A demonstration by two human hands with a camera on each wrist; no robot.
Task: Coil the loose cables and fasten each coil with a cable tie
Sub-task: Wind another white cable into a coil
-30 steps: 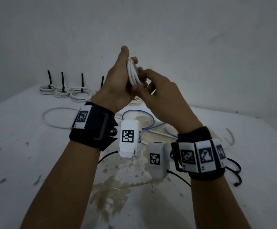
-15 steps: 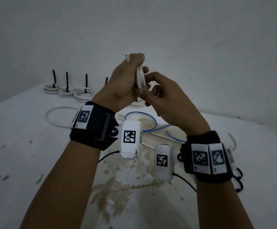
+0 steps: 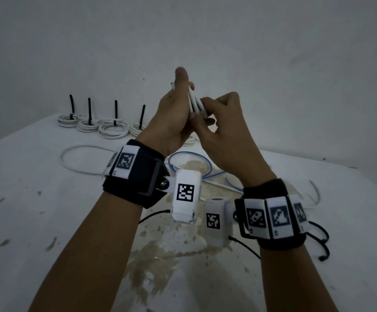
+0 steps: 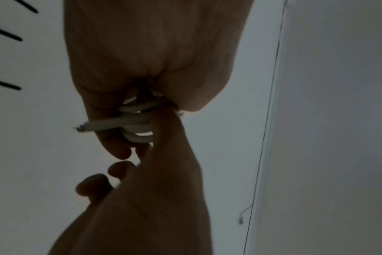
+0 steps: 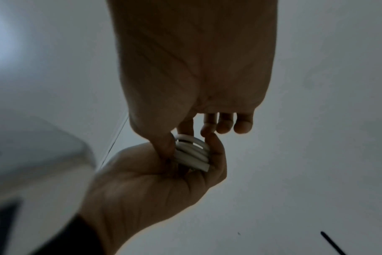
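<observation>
White cable, wound into a small coil (image 3: 196, 104), is held up in the air between both hands, above the surface (image 3: 25, 199) and in front of the grey wall (image 3: 273, 52). Left hand (image 3: 171, 122) grips the coil with its fingers wrapped around the loops and the thumb pointing up; in the left wrist view a frayed cable end (image 4: 81, 128) sticks out sideways past the fingers. Right hand (image 3: 225, 134) pinches the near edge of the coil between thumb and forefinger, its other fingers curled loosely and off the coil, as the right wrist view shows. Four finished coils (image 3: 113, 129) lie in a row at the far left of the surface, each closed with a black tie (image 3: 116, 111) whose tail stands upright. Nearer, a loose white cable (image 3: 79, 149) curves in an open loop on the surface, and a blue cable (image 3: 183, 154) loops just beside it, partly hidden behind the wrists. Brown stains (image 3: 151, 266) mark the surface below the forearms. Both wrists wear black bands with white coded tags (image 3: 185, 192).
</observation>
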